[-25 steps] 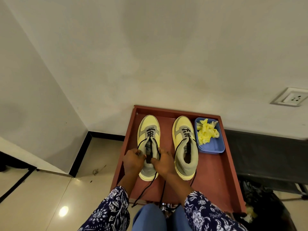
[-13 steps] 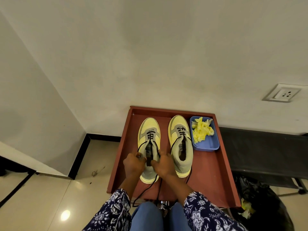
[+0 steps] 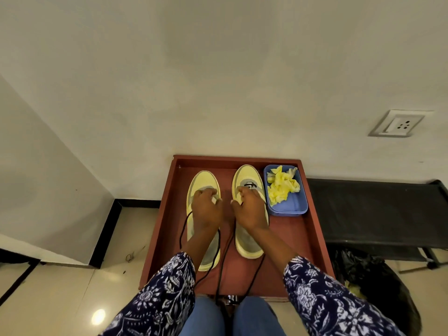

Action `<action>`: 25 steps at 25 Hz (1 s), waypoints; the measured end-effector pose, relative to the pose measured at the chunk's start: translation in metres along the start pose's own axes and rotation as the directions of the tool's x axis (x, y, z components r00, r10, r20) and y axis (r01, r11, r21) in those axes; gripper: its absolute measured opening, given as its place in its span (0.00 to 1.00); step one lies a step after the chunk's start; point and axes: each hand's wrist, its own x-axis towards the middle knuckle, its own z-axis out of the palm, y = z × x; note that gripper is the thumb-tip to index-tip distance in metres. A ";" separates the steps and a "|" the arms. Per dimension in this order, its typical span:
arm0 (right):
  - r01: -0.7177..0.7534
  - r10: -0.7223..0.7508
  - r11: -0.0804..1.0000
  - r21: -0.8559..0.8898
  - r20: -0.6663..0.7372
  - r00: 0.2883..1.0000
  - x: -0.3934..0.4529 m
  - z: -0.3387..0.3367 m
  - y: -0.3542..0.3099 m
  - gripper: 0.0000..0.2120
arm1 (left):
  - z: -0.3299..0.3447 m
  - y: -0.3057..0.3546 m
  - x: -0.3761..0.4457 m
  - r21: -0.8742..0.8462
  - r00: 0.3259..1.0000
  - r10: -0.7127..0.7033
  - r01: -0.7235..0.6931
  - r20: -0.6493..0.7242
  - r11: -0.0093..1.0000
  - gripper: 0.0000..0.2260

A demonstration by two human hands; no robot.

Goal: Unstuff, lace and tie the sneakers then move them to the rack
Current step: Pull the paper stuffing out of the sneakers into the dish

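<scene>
Both hands covered the lacing of the shoes, so the eyelets and any knot could not be made out. The left hand [image 3: 206, 209] lay over the tongue of the left sneaker [image 3: 203, 221], back upward, fingers [image 3: 213, 197] curled down toward the upper; whether they pinched a lace could not be told. The right hand [image 3: 249, 212] lay over the right sneaker [image 3: 249, 214], fingers curled inward near a dark lace [image 3: 249, 184] at the toe end; its grip could not be told either. Both forearms reached forward from patterned sleeves [image 3: 169, 294]. Both sneakers stood side by side, toes toward the wall, on a red-brown tray-topped table [image 3: 308, 238]. Loose black lace ends [image 3: 223, 263] trailed off its near edge, their tips lost between the knees. A blue tub [image 3: 291, 209] just right of the right sneaker held crumpled yellow paper [image 3: 282, 187]. A black rack [image 3: 375, 214] stood to the right, cut off at the frame edge.
</scene>
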 end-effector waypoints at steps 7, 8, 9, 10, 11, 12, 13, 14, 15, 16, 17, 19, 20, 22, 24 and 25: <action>-0.104 0.097 0.991 -0.080 -0.089 0.991 0.036 -0.050 0.062 0.18 | 0.066 0.054 0.008 -0.052 0.970 0.150 -0.143 0.192 0.988 0.14; -0.128 0.119 0.987 -0.100 -0.093 0.989 0.040 -0.055 0.072 0.19 | 0.076 0.060 0.008 -0.063 0.963 0.156 -0.146 0.221 0.987 0.14; -0.140 0.130 0.984 -0.113 -0.094 0.987 0.044 -0.059 0.081 0.19 | 0.085 0.065 0.008 -0.067 0.955 0.157 -0.144 0.252 0.987 0.14; -0.151 0.141 0.981 -0.120 -0.087 0.986 0.048 -0.061 0.090 0.19 | 0.095 0.069 0.008 -0.070 0.947 0.148 -0.133 0.286 0.989 0.14; -0.157 0.148 0.979 -0.130 -0.075 0.986 0.051 -0.063 0.098 0.19 | 0.104 0.071 0.009 -0.066 0.937 0.130 -0.114 0.323 0.991 0.15; -0.162 0.155 0.976 -0.147 -0.055 0.986 0.055 -0.063 0.105 0.20 | 0.112 0.071 0.010 -0.047 0.926 0.108 -0.098 0.363 0.994 0.15; -0.164 0.162 0.972 -0.166 -0.025 0.986 0.058 -0.063 0.110 0.20 | 0.119 0.071 0.011 -0.014 0.910 0.084 -0.086 0.405 0.996 0.16; -0.170 0.175 0.969 -0.179 0.011 0.985 0.062 -0.062 0.114 0.19 | 0.125 0.070 0.012 0.023 0.894 0.062 -0.080 0.444 0.997 0.18; -0.169 0.182 0.968 -0.188 0.055 0.982 0.066 -0.060 0.117 0.18 | 0.131 0.070 0.012 0.050 0.879 0.040 -0.072 0.476 0.996 0.19; -0.155 0.178 0.968 -0.197 0.101 0.979 0.069 -0.058 0.119 0.17 | 0.134 0.070 0.012 0.065 0.867 0.019 -0.060 0.498 0.996 0.19; -0.135 0.167 0.968 -0.213 0.143 0.976 0.072 -0.055 0.119 0.16 | 0.138 0.070 0.012 0.071 0.859 0.001 -0.043 0.511 0.997 0.19; -0.086 0.138 0.964 -0.251 0.197 0.971 0.075 -0.048 0.120 0.15 | 0.143 0.069 0.013 0.069 0.858 -0.026 -0.011 0.514 0.998 0.18; -0.067 0.128 0.960 -0.271 0.216 0.968 0.078 -0.045 0.122 0.14 | 0.145 0.068 0.013 0.067 0.861 -0.035 0.001 0.507 0.998 0.18; -0.069 0.139 0.955 -0.289 0.228 0.964 0.081 -0.041 0.123 0.14 | 0.149 0.066 0.015 0.066 0.869 -0.051 0.022 0.491 0.998 0.16; -0.092 0.150 0.961 -0.259 0.212 0.966 0.082 -0.040 0.125 0.13 | 0.152 0.064 0.017 0.045 0.873 -0.062 0.046 0.484 0.998 0.16; -0.115 0.160 0.967 -0.229 0.188 0.969 0.082 -0.042 0.124 0.12 | 0.153 0.064 0.017 0.029 0.875 -0.066 0.060 0.480 0.998 0.16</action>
